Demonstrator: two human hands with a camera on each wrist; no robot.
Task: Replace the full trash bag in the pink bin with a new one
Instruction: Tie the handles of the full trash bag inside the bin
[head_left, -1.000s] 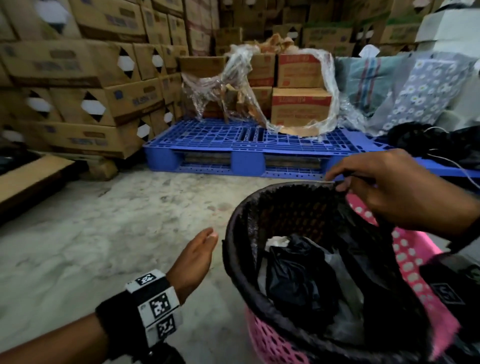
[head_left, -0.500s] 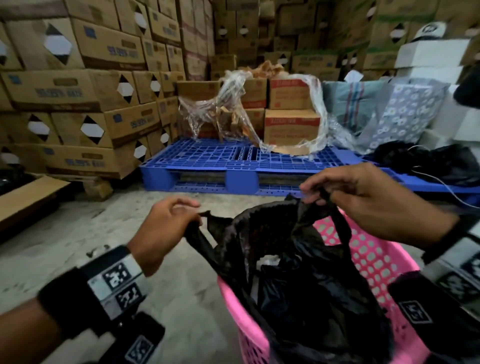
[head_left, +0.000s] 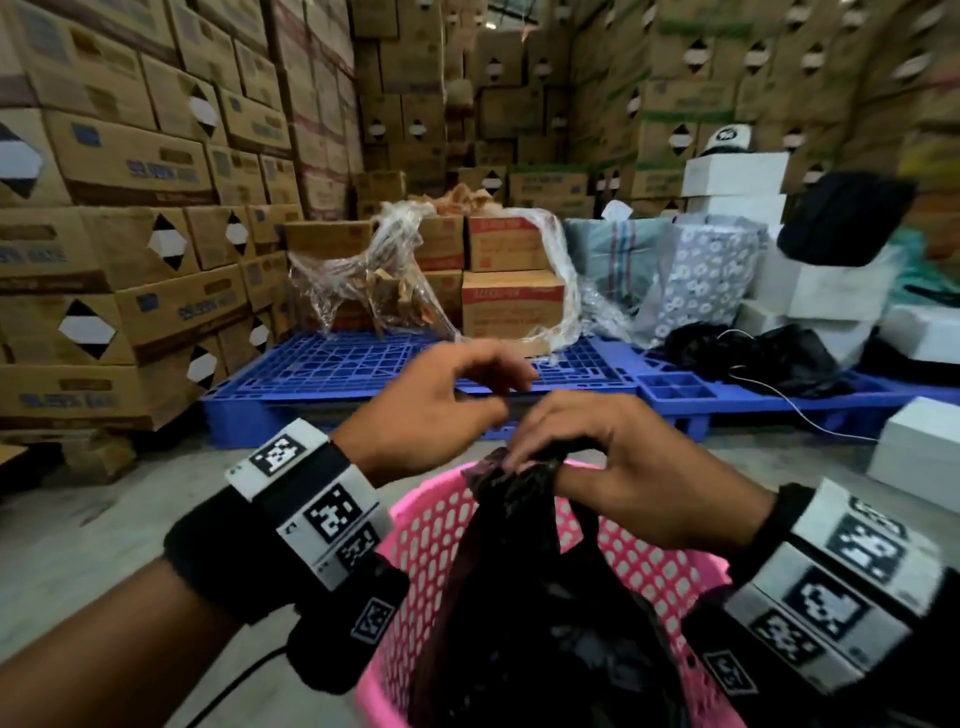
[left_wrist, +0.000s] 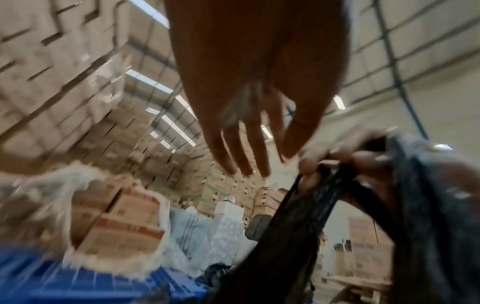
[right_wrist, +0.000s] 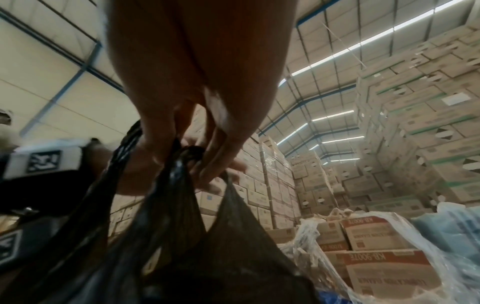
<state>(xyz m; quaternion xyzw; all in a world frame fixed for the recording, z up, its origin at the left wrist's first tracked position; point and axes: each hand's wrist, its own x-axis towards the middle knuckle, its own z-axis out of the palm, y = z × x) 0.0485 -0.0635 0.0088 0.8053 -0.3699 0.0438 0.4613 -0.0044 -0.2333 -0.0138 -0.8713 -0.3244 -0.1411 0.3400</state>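
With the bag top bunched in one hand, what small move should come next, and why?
Probably lift straight up with the right hand: it grips the gathered top of the black trash bag, whose body sits inside the pink bin, while the left hand hangs open beside it.

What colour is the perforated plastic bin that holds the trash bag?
Pink; the perforated plastic bin shows best in the head view.

concrete floor (head_left: 104, 545) bears pink bin (head_left: 431, 525); blue pallet (head_left: 332, 374)

Warehouse: towering stacked cartons (head_left: 130, 171) (blue pallet (head_left: 415, 369) below), steel roof (right_wrist: 324, 67).
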